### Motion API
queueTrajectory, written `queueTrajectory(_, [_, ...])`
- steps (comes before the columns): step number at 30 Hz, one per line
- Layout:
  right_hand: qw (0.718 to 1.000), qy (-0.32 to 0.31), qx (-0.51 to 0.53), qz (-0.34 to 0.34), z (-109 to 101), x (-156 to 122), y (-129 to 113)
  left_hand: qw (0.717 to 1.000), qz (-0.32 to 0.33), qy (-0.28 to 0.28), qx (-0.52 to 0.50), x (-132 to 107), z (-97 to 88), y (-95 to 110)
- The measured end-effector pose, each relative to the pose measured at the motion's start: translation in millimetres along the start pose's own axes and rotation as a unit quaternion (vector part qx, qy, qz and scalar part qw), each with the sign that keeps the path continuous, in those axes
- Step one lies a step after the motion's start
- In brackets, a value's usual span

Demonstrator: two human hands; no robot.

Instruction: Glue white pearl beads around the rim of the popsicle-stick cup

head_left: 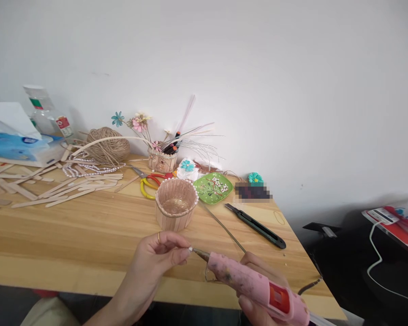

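Between thumb and forefinger, my left hand (159, 253) pinches a small white bead (190, 249). My right hand (255, 290) grips a pink hot glue gun (240, 274), its metal nozzle pointing left and meeting or almost meeting the bead. Just beyond my left hand stands a round cup (173, 219) made of wooden sticks, upright, with white beads along part of its rim. A green dish (213, 188) behind it holds several small white pieces.
A utility knife (256, 226) lies to the right, scissors (148, 185) behind the cup. Craft sticks (61, 194), a bead string (88, 167), twine ball (107, 145), tissue pack (23, 147) and bottle (47, 111) crowd the left. A decorated pot (162, 162) holds flowers and markers.
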State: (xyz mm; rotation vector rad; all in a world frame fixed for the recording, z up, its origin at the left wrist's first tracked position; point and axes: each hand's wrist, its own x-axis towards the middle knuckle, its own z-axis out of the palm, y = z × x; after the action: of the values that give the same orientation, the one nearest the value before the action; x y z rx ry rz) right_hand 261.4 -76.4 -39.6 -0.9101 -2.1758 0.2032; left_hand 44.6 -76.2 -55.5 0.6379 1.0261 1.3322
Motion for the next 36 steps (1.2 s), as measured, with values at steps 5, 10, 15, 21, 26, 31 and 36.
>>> queueTrajectory(5, [0.990,-0.085,0.094,0.057,0.1,-2.6,1.5,1.000,-0.002,0.006,0.006,0.9,1.0,0.8])
queueTrajectory(10, [0.964,-0.190,0.168,0.074,-1.5,5.1,1.2,1.000,-0.005,0.008,0.009,0.5,0.7,1.3])
queueTrajectory(15, [0.903,-0.325,0.263,0.101,-4.2,14.5,2.7,1.000,-0.008,0.006,0.020,0.0,-0.3,0.2])
queueTrajectory(21, [0.883,-0.287,0.299,0.220,-6.5,10.7,-2.2,1.000,-0.006,0.012,0.027,-1.9,-0.8,0.6])
queueTrajectory(26, [0.889,-0.194,0.204,0.362,-5.0,9.6,-5.3,0.999,-0.019,0.023,0.024,-1.1,0.6,2.8])
queueTrajectory(31, [0.896,0.217,-0.031,0.386,3.5,0.0,1.4,0.999,-0.024,0.020,0.018,-0.3,2.0,3.7])
queueTrajectory(36, [0.995,-0.041,0.068,0.055,-0.7,-4.9,5.4,0.999,-0.027,0.016,0.015,-1.7,1.0,3.6])
